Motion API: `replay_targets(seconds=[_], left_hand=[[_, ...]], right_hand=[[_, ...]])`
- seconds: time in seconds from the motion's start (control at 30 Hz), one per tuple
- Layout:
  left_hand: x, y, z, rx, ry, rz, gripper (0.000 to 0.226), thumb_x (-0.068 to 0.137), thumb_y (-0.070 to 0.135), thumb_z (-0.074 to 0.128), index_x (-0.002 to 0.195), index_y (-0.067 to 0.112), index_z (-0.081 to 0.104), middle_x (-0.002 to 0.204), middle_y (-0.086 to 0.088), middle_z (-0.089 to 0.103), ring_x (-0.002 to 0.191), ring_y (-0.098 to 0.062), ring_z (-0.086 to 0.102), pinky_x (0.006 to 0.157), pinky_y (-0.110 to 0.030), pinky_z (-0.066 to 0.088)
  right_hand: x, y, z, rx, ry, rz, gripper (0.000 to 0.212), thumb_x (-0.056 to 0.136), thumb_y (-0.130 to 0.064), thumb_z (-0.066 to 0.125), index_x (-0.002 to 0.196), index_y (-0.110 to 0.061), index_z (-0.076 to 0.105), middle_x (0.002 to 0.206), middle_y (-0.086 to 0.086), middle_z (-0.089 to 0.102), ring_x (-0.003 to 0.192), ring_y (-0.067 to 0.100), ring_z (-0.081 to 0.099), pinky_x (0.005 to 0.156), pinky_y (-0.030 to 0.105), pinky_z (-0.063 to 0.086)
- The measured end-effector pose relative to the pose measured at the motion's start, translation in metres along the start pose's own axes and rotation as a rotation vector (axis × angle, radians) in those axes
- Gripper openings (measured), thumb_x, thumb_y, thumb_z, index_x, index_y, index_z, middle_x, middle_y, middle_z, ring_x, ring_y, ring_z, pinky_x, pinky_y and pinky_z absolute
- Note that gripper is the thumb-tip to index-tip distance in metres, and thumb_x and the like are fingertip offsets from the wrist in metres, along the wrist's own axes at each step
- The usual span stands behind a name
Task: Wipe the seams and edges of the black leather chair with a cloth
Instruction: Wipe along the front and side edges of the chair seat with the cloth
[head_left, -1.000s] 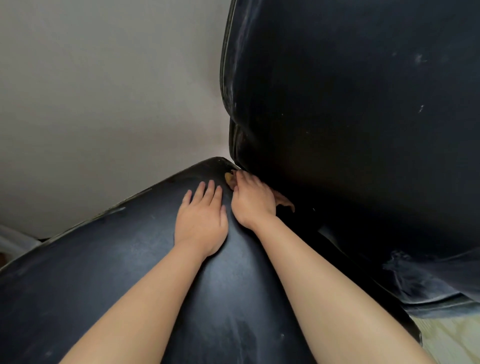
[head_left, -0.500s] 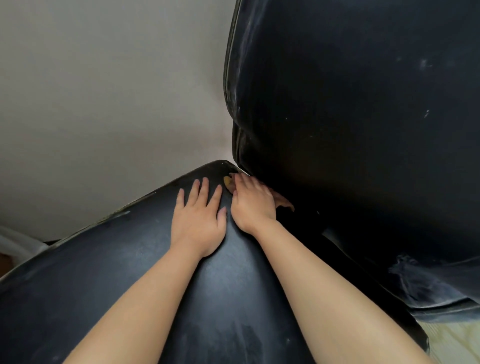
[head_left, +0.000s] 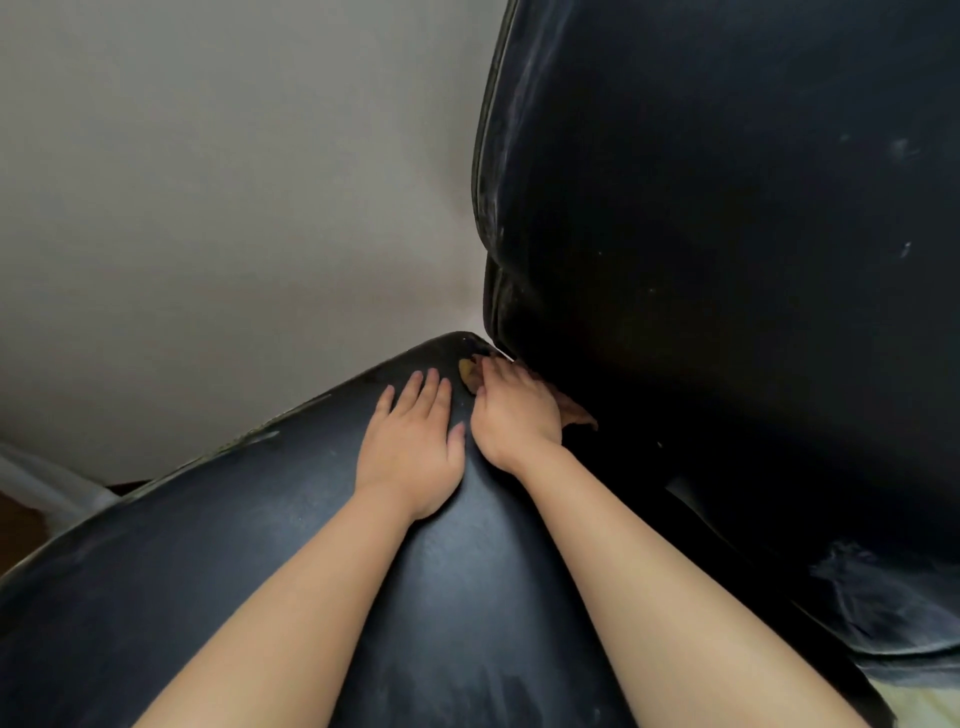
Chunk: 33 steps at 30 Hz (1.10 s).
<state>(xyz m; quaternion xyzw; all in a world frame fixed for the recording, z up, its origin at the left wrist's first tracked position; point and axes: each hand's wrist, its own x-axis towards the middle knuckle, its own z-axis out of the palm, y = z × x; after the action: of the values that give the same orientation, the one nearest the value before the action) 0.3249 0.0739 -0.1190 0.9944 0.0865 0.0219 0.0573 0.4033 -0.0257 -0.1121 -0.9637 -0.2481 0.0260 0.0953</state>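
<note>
The black leather chair fills the view, with its seat (head_left: 260, 597) below and its backrest (head_left: 727, 260) upright at the right. My left hand (head_left: 410, 447) lies flat on the seat with its fingers straight. Just to its right, my right hand (head_left: 514, 410) presses a small tan cloth (head_left: 466, 371) into the seam where the seat meets the backrest, close to the seat's far left corner. The cloth is mostly hidden under that hand; a bit shows at the fingertips and another corner of the cloth (head_left: 579, 415) pokes out on the backrest side.
A plain pale wall (head_left: 234, 208) stands behind the chair on the left. The backrest's piped left edge (head_left: 485, 182) looks dusty. A worn, scuffed patch (head_left: 857, 587) shows low on the right. A strip of brown floor (head_left: 21, 525) shows at the far left.
My left hand has slid slightly forward on the seat. My right hand stays on the cloth at the seam corner, barely moved.
</note>
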Motion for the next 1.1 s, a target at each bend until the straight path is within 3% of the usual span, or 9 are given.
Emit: replay_targets(seconds=[0.13, 0.27, 0.33, 0.4, 0.5, 0.57, 0.7, 0.9, 1.1], left_hand=[[-0.001, -0.001, 0.0, -0.014, -0.004, 0.012, 0.095, 0.07, 0.048, -0.018, 0.153, 0.012, 0.012, 0.16, -0.004, 0.007, 0.147, -0.016, 0.001, 0.118, -0.033, -0.003], [0.002, -0.004, 0.0, -0.02, -0.038, 0.025, 0.064, 0.097, 0.044, 0.005, 0.153, 0.013, 0.007, 0.161, -0.003, 0.001, 0.147, -0.015, -0.004, 0.119, -0.034, -0.004], [0.003, -0.007, -0.001, -0.011, -0.07, 0.047, 0.059, 0.101, 0.041, 0.013, 0.153, 0.014, 0.003, 0.161, -0.002, -0.002, 0.147, -0.014, -0.007, 0.119, -0.034, -0.005], [0.005, -0.009, -0.001, 0.007, -0.076, 0.063, 0.068, 0.094, 0.049, 0.001, 0.153, 0.015, 0.002, 0.161, 0.0, -0.002, 0.147, -0.014, -0.007, 0.119, -0.034, -0.005], [0.005, -0.009, 0.0, 0.014, -0.049, 0.072, 0.092, 0.072, 0.052, -0.019, 0.153, 0.017, 0.006, 0.161, 0.002, 0.002, 0.147, -0.014, -0.004, 0.118, -0.035, -0.004], [0.002, -0.007, 0.001, 0.017, -0.021, 0.049, 0.092, 0.072, 0.051, -0.019, 0.153, 0.019, 0.01, 0.16, 0.004, 0.006, 0.148, -0.016, -0.002, 0.118, -0.038, -0.003], [0.0, -0.007, 0.002, 0.02, 0.008, 0.009, 0.09, 0.074, 0.05, -0.019, 0.153, 0.02, 0.011, 0.16, 0.005, 0.007, 0.148, -0.023, -0.003, 0.118, -0.041, -0.003], [0.005, -0.008, 0.003, -0.03, 0.047, 0.002, 0.074, 0.086, 0.041, -0.003, 0.152, 0.015, 0.016, 0.16, 0.0, 0.011, 0.148, -0.018, 0.003, 0.119, -0.034, 0.001], [0.007, -0.01, 0.007, -0.102, 0.108, -0.01, 0.085, 0.079, 0.04, -0.009, 0.149, 0.007, 0.026, 0.158, -0.008, 0.019, 0.147, -0.018, 0.013, 0.118, -0.029, 0.002]], right_hand=[[0.022, -0.003, -0.003, 0.045, -0.026, 0.062, 0.047, 0.098, -0.021, 0.026, 0.144, -0.01, 0.03, 0.149, 0.005, 0.035, 0.135, 0.022, 0.033, 0.11, 0.035, 0.026], [0.033, -0.005, -0.008, 0.091, -0.059, 0.125, 0.042, 0.099, -0.022, 0.025, 0.138, -0.012, 0.037, 0.143, 0.006, 0.042, 0.13, 0.024, 0.039, 0.104, 0.037, 0.031], [0.027, -0.005, -0.01, 0.087, -0.047, 0.104, 0.041, 0.099, -0.022, 0.026, 0.136, -0.011, 0.039, 0.142, 0.007, 0.043, 0.13, 0.024, 0.04, 0.105, 0.036, 0.031], [0.012, -0.004, -0.01, 0.054, -0.012, 0.056, 0.041, 0.098, -0.021, 0.028, 0.136, -0.01, 0.04, 0.142, 0.006, 0.044, 0.13, 0.022, 0.039, 0.106, 0.034, 0.029], [-0.004, -0.005, -0.005, 0.002, -0.001, -0.008, 0.05, 0.098, -0.022, 0.031, 0.146, -0.011, 0.028, 0.151, 0.006, 0.032, 0.139, 0.02, 0.027, 0.114, 0.032, 0.02], [0.001, -0.006, -0.003, -0.029, -0.011, -0.005, 0.052, 0.098, -0.022, 0.03, 0.148, -0.01, 0.023, 0.153, 0.007, 0.029, 0.141, 0.021, 0.024, 0.116, 0.033, 0.019], [0.024, -0.01, -0.003, 0.005, -0.009, 0.037, 0.046, 0.097, -0.019, 0.027, 0.142, -0.008, 0.032, 0.145, 0.008, 0.038, 0.133, 0.023, 0.035, 0.11, 0.033, 0.027], [0.046, -0.01, -0.01, 0.114, -0.06, 0.105, 0.043, 0.098, -0.022, 0.026, 0.139, -0.012, 0.038, 0.143, 0.007, 0.042, 0.129, 0.025, 0.041, 0.104, 0.039, 0.036], [0.022, -0.013, -0.002, 0.075, 0.034, 0.042, 0.045, 0.099, -0.019, 0.029, 0.143, -0.012, 0.033, 0.148, 0.004, 0.036, 0.135, 0.022, 0.033, 0.11, 0.033, 0.024]])
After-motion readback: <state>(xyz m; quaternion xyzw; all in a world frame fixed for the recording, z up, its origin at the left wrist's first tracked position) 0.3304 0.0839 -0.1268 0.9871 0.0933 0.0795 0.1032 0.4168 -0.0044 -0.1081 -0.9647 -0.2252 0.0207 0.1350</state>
